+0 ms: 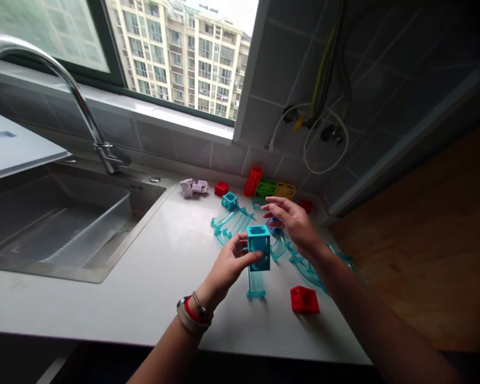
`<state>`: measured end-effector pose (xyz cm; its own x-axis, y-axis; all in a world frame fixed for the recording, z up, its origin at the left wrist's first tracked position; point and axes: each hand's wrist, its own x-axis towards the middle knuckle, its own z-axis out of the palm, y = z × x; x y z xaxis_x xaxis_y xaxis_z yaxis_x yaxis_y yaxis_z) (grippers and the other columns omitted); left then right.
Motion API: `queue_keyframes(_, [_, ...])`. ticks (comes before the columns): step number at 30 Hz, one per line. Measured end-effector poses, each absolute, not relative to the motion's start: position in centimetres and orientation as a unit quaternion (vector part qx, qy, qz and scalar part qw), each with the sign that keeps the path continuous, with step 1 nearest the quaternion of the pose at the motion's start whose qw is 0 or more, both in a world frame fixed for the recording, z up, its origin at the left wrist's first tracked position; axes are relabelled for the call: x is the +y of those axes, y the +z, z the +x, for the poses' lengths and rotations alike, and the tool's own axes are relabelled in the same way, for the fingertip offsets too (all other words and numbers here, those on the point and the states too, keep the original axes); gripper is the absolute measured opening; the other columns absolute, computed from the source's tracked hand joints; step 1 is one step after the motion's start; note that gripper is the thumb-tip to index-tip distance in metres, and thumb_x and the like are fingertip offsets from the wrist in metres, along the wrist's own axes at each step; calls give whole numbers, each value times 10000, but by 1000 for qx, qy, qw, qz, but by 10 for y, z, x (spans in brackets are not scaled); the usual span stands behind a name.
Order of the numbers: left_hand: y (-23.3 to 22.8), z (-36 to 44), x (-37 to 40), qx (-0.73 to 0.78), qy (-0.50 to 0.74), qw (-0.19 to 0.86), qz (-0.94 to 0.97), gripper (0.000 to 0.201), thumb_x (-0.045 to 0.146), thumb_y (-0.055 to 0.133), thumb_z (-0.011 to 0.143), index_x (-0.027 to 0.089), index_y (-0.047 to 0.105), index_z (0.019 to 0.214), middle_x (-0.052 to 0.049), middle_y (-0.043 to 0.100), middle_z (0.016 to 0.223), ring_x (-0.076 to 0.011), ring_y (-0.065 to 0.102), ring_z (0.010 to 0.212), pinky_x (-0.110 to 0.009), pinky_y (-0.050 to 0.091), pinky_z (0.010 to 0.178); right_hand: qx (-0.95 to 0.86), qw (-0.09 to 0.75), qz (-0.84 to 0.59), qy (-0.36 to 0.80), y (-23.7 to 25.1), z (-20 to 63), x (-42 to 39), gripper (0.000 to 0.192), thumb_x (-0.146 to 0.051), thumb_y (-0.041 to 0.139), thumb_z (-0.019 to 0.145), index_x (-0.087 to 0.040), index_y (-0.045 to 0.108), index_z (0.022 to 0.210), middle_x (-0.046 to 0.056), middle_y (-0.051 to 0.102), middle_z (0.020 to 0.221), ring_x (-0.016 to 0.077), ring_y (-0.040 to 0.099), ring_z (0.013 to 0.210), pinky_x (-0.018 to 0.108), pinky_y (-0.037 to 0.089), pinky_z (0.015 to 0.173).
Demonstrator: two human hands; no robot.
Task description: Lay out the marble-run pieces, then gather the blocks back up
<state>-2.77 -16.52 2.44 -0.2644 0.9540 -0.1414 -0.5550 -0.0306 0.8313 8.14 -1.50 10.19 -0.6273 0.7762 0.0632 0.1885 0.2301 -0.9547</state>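
Below the bright window (180,58), between steel sink (100,274) and grey tiles (288,69), turquoise track pieces (234,220) litter the white bench (144,306), the left hand (227,264) gripping a turquoise block (259,241) above it and the right hand (296,220) hovering near the block, loosely spread.

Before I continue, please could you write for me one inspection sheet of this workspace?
Surface: white countertop, steel sink set into its left part.
Work pieces: turquoise block, upright in the left hand; a see-through track piece shows below it, joined or not unclear.
Clutter: more track pieces beyond, red block at right front, pale purple item near the sink.
Hands: left grips the block; right hand open, nothing seen in it.
Cables: white cable and yellow cable at the tiled wall.
Surroundings: faucet, window, wooden panel at right.
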Motion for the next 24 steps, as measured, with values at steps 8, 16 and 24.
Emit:
queue_keyframes(8, [20,-26,-167,314,783,535,41,472,390,861,782,224,614,1148,-37,707,1065,-179,690,907,-336,568,836,-826,120,-432,343,43,-66,44,288,-365,700,988,-149,686,1178,87,749,1137,207,744,943,401,623,846])
queue_keyframes(16, [12,-37,-166,280,800,525,-81,385,410,845,774,210,684,1061,-25,737,967,-146,680,766,-297,562,751,-870,81,-443,202,5,-78,54,252,-369,693,995,-173,703,1152,86,707,1236,245,685,1128,479,562,1002])
queue_keyframes(24, [7,-30,-161,287,791,534,-88,364,417,850,752,219,680,1006,-8,735,922,-142,679,734,-294,556,739,-853,172,-424,251,-10,-59,69,290,-384,646,1024,-177,671,1226,91,689,1250,234,690,1085,453,590,946])
